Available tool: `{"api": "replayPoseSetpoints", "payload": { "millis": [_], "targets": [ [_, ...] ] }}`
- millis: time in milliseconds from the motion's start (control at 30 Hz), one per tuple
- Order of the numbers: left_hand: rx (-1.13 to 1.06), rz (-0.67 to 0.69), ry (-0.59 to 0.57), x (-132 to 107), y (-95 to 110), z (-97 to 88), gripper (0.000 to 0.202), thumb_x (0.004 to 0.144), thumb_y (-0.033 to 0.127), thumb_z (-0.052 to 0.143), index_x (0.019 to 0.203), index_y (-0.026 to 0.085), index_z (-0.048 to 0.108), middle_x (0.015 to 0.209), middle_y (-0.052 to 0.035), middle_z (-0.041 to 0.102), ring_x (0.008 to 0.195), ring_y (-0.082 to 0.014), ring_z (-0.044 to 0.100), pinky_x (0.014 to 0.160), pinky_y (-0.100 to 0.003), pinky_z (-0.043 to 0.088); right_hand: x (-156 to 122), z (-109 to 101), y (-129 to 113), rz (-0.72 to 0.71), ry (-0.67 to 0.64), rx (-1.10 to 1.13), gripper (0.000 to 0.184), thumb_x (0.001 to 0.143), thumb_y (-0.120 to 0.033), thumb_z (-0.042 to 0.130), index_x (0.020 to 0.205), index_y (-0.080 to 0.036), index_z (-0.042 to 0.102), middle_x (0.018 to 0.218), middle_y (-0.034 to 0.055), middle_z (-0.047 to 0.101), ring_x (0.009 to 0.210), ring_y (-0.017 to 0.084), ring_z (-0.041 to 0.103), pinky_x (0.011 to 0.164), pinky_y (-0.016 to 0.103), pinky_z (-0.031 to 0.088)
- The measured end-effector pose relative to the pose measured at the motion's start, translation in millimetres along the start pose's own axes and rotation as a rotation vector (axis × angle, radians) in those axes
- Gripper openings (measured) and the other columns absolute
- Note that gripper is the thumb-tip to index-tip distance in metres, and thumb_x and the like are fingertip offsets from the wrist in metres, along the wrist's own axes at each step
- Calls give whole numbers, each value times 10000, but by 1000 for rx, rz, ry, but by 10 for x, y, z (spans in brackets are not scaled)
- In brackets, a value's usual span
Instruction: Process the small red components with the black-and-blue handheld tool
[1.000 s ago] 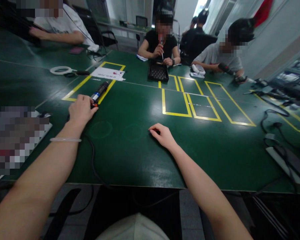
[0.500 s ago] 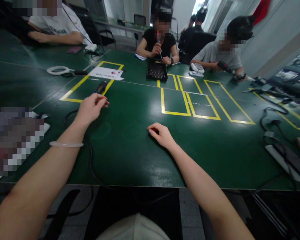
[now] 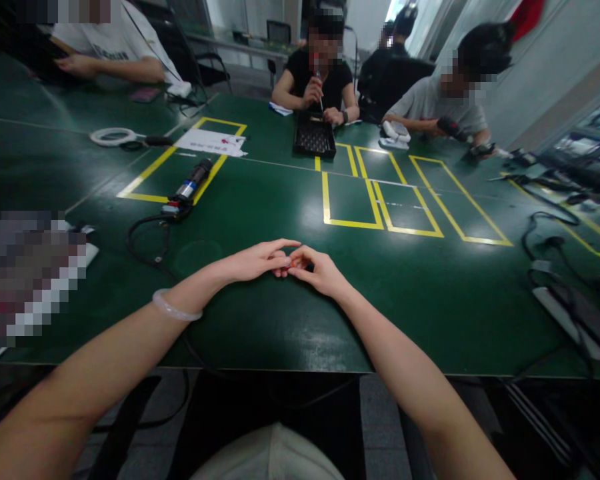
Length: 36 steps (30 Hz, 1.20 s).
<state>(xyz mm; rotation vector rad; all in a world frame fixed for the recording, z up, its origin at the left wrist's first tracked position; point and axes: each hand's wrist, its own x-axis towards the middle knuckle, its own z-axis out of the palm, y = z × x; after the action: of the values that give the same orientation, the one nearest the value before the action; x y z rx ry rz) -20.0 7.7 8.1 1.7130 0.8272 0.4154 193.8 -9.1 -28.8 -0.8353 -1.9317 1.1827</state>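
My left hand and my right hand meet fingertip to fingertip just above the green table. Between their thumbs and fingers is a small red-orange piece, mostly covered, too small to name. The left thumb and fingers close on it from one side, with the index finger stretched across toward the right hand. My right thumb and index finger pinch at its other side. A black cylindrical tool with a blue and red end lies beyond my left forearm, a dark cable trailing from it.
Yellow tape rectangles mark the green table. A white paper and a white ring-shaped object lie at far left. Across sits a person with a screwdriver over a black tray. Cables and a power strip lie at right.
My left hand has moved right and nearer, away from the black tool, bringing the red-orange piece to my right hand. The right hand has barely moved.
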Motion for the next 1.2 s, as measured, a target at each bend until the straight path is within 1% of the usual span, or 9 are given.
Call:
{"api": "replayPoseSetpoints", "payload": {
  "millis": [100,167,367,467,567,700,833,1033,1200],
  "targets": [
    [82,27,123,4,-33,-21,489,1005,449,462,1363,124,537,913,-71,670,839,-186,646,789,-318,503,13,1,36,56,46,67,217,865,-357,689,990,-194,618,854,4,694,746,123,623,754,284,522],
    [179,93,196,-5,-35,-35,417,1000,439,480,1260,134,595,977,-82,671,889,-190,641,815,-314,493,23,-10,63,114,93,173,286,829,-412,732,972,-191,619,816,-5,680,716,119,624,728,280,530],
    [331,268,209,-47,29,18,420,915,395,636,1283,195,625,1086,-80,679,926,-193,650,846,-307,505,35,-52,77,266,138,534,454,731,-528,827,940,-183,620,765,-2,714,648,112,663,701,283,571],
    [405,274,269,-45,54,58,315,933,395,616,1155,186,694,1033,-73,697,909,-193,653,857,-310,499,37,-43,57,307,99,590,484,709,-541,845,939,-172,632,747,2,719,629,113,669,682,279,578],
    [352,204,311,-29,45,64,305,934,428,609,1069,171,703,966,-67,712,880,-195,656,842,-315,505,43,-20,43,297,95,574,483,746,-574,804,959,-182,620,752,3,719,637,121,672,683,289,584],
    [111,98,367,1,3,43,374,859,480,688,1011,139,662,876,-76,713,810,-197,667,775,-320,518,43,13,50,161,167,382,437,765,-474,800,1027,-224,556,806,-19,696,676,117,657,705,282,567],
    [-53,63,319,22,-17,38,346,825,436,722,953,128,628,788,-65,701,760,-185,673,766,-324,515,30,26,46,19,198,35,294,830,-325,709,1052,-232,540,835,-16,672,705,121,624,734,285,540],
    [-46,27,265,24,-37,48,329,819,434,725,905,130,630,728,-59,684,710,-177,659,723,-318,503,-2,5,-2,-67,176,-263,163,909,-276,618,1060,-228,578,914,16,686,786,148,643,791,300,533],
    [30,-3,218,18,-45,57,370,821,494,716,898,141,635,727,-62,681,689,-183,653,668,-303,493,-28,8,-27,-82,111,-522,111,914,-279,637,1008,-224,616,914,37,699,829,183,646,819,326,499]
  ]
}}
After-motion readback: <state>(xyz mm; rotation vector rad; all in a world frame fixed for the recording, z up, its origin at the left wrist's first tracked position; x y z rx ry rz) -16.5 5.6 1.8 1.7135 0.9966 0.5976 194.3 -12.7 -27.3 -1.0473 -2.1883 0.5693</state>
